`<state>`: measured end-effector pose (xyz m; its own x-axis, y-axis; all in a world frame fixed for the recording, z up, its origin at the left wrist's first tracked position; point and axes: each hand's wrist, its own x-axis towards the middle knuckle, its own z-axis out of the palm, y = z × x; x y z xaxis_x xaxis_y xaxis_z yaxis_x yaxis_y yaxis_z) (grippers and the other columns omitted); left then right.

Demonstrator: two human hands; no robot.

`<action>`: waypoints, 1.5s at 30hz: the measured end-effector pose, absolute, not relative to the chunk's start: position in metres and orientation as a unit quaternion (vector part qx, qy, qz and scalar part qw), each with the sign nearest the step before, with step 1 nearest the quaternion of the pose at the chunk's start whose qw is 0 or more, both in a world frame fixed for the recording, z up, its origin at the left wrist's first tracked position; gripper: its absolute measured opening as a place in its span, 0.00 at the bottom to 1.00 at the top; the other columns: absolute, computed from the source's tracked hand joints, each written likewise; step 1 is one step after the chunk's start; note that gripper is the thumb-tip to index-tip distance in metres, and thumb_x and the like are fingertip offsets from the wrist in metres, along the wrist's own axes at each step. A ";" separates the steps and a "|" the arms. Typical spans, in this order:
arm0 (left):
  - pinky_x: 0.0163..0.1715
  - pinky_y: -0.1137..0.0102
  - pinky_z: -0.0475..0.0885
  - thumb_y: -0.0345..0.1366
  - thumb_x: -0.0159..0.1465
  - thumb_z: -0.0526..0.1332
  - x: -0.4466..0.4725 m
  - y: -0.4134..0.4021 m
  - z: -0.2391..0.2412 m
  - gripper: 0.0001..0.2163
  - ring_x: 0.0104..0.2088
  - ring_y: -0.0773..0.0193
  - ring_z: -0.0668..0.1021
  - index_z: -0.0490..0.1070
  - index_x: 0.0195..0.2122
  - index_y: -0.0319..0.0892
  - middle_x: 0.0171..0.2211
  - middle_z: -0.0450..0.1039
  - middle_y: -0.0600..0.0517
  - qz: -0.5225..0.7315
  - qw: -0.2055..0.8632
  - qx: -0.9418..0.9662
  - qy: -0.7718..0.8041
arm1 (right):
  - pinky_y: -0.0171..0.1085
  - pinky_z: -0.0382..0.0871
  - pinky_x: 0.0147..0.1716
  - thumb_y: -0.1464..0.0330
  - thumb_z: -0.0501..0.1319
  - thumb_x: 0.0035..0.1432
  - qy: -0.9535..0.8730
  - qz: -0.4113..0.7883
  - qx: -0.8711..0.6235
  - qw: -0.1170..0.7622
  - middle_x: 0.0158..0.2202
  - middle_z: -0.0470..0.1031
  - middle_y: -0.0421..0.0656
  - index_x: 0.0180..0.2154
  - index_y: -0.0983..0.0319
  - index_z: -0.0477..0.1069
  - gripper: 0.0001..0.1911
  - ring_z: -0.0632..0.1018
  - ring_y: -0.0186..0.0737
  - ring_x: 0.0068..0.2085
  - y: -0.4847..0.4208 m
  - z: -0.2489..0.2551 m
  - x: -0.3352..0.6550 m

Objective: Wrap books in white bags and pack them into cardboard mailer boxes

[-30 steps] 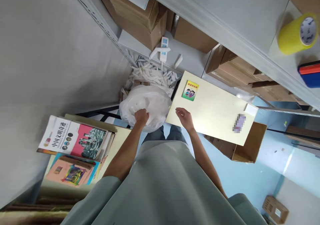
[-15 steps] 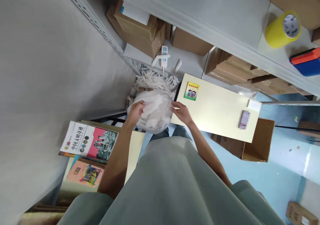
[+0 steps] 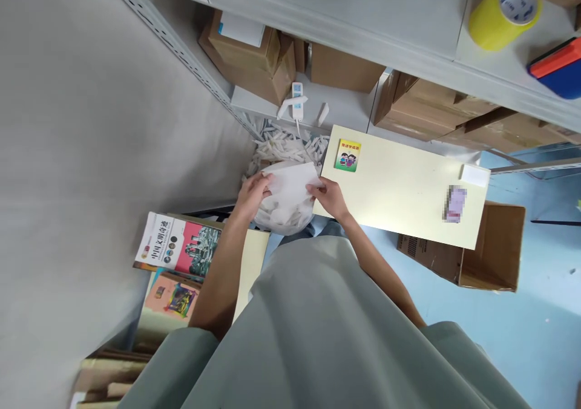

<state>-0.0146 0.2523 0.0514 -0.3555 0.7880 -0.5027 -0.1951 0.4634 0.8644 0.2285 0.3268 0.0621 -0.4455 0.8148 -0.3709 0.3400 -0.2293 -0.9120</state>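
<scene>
My left hand (image 3: pixel 253 196) pinches the left edge of a white sheet of paper (image 3: pixel 293 182). At its right edge, my right hand (image 3: pixel 331 197) grips the same sheet between thumb and fingers. Stretched nearly flat, the paper hangs above a clear plastic bag (image 3: pixel 285 221) filled with white pieces, and hides much of the bag. Behind it, a heap of white folded paper strips (image 3: pixel 290 146) lies under the shelf. A small yellow and green booklet (image 3: pixel 348 155) rests on the cream board near my right hand.
A cream tabletop (image 3: pixel 403 185) stretches to the right, above an open cardboard box (image 3: pixel 492 251). Magazines (image 3: pixel 181 245) lie at the left by the wall. On the grey shelving (image 3: pixel 345 9) are cartons, a power strip (image 3: pixel 297 101) and a yellow tape roll (image 3: pixel 503 13).
The white sheet now lies spread between both hands, with the right hand closed on its edge. Before, the right hand's fingers were apart. The whole view has shifted slightly.
</scene>
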 end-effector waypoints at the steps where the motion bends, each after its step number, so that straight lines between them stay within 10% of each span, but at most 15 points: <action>1: 0.41 0.65 0.81 0.61 0.59 0.69 -0.014 0.252 0.044 0.24 0.42 0.56 0.84 0.71 0.39 0.45 0.40 0.80 0.49 0.465 0.518 0.218 0.684 | 0.40 0.80 0.33 0.41 0.66 0.63 -0.583 0.619 -0.491 0.188 0.32 0.84 0.42 0.35 0.59 0.77 0.27 0.83 0.42 0.28 0.327 0.058 0.230; 7: 0.47 0.64 0.78 0.56 0.77 0.52 -0.015 0.241 -0.006 0.22 0.46 0.54 0.85 0.73 0.43 0.42 0.44 0.84 0.41 0.190 0.418 0.411 0.788 | 0.45 0.85 0.41 0.38 0.66 0.62 -0.568 0.662 -0.466 0.148 0.45 0.88 0.50 0.49 0.60 0.81 0.33 0.88 0.49 0.37 0.345 0.040 0.218; 10: 0.55 0.59 0.75 0.51 0.68 0.65 -0.008 0.228 -0.029 0.17 0.53 0.44 0.84 0.76 0.46 0.41 0.49 0.84 0.35 0.051 0.408 0.460 0.787 | 0.54 0.78 0.63 0.37 0.62 0.67 -0.536 0.702 -0.401 0.244 0.76 0.66 0.46 0.74 0.49 0.63 0.43 0.78 0.52 0.68 0.359 0.037 0.200; 13: 0.55 0.57 0.75 0.48 0.60 0.71 0.000 0.213 -0.046 0.19 0.54 0.40 0.84 0.77 0.46 0.40 0.47 0.84 0.33 -0.010 0.417 0.463 0.782 | 0.58 0.64 0.74 0.38 0.63 0.67 -0.534 0.729 -0.347 0.251 0.83 0.48 0.41 0.80 0.45 0.48 0.49 0.63 0.49 0.79 0.363 0.035 0.190; 22: 0.45 0.63 0.74 0.44 0.64 0.61 -0.024 0.213 -0.033 0.10 0.42 0.47 0.83 0.78 0.34 0.45 0.38 0.84 0.43 0.015 0.430 0.513 0.742 | 0.57 0.70 0.70 0.43 0.75 0.55 -0.571 0.715 -0.385 0.119 0.73 0.71 0.48 0.69 0.51 0.73 0.44 0.71 0.57 0.74 0.331 0.007 0.203; 30: 0.29 0.70 0.70 0.60 0.64 0.67 -0.049 0.249 0.056 0.21 0.30 0.57 0.80 0.75 0.31 0.45 0.28 0.76 0.52 0.274 0.417 0.481 0.721 | 0.58 0.67 0.72 0.54 0.78 0.56 -0.701 0.606 -0.358 0.115 0.79 0.60 0.48 0.78 0.49 0.57 0.55 0.67 0.61 0.75 0.319 0.027 0.165; 38: 0.28 0.69 0.77 0.58 0.57 0.75 -0.053 0.257 0.088 0.22 0.29 0.60 0.79 0.79 0.32 0.43 0.28 0.78 0.52 0.328 0.454 0.439 0.703 | 0.45 0.81 0.55 0.71 0.60 0.66 -0.752 0.468 -0.441 0.143 0.49 0.85 0.44 0.64 0.56 0.75 0.26 0.85 0.45 0.44 0.330 0.038 0.161; 45: 0.45 0.63 0.79 0.42 0.62 0.70 -0.078 0.239 0.087 0.14 0.40 0.52 0.85 0.83 0.47 0.44 0.41 0.86 0.46 0.262 0.389 0.504 0.725 | 0.44 0.79 0.53 0.67 0.60 0.71 -0.771 0.412 -0.450 0.180 0.48 0.83 0.48 0.46 0.58 0.81 0.10 0.84 0.48 0.47 0.341 0.071 0.181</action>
<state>-0.0776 0.2391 0.0874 -0.1892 0.9350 -0.2999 0.5266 0.3544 0.7727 0.1809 0.3412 0.0712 -0.5303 0.8427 -0.0928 0.5454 0.2553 -0.7984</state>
